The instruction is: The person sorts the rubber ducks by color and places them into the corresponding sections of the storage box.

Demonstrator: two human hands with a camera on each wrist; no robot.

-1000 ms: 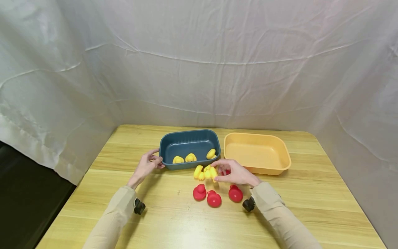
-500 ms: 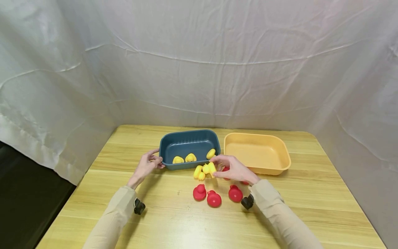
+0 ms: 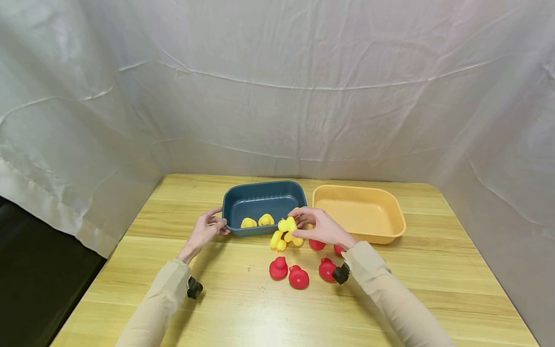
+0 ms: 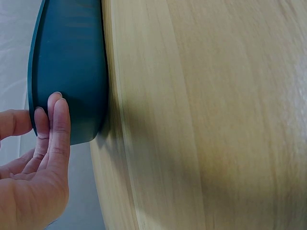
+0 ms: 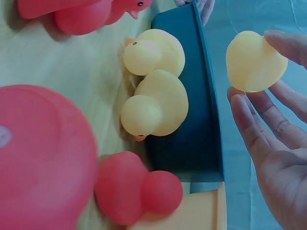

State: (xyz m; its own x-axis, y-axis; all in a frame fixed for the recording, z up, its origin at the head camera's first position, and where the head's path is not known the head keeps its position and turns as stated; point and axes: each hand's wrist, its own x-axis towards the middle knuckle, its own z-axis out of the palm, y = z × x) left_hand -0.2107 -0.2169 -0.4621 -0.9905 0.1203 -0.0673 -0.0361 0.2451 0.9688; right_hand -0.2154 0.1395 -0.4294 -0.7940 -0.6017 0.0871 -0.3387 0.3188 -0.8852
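Note:
My right hand [image 3: 318, 226] pinches a yellow rubber duck [image 5: 254, 62] between thumb and fingertips, raised near the front right corner of the dark blue tub [image 3: 264, 189]. My left hand [image 3: 205, 233] holds that tub at its front left corner, fingertips on the outer wall and one digit at the rim in the left wrist view. Inside the tub sit yellow ducks [image 3: 266, 220], one mostly hidden behind my right hand. Two more yellow ducks [image 5: 160, 103] lie on the table against its front wall.
Several red rubber ducks [image 3: 298, 277] lie on the wooden table [image 3: 243, 308] in front of the tubs and under my right forearm. An orange tub [image 3: 355, 209] stands right of the blue one, with no ducks visible in it. A pale curtain [image 3: 277, 96] hangs behind.
My right hand has lifted the yellow duck and carried it up and slightly left toward the blue tub's front rim, uncovering red ducks beneath. The left hand stays in place.

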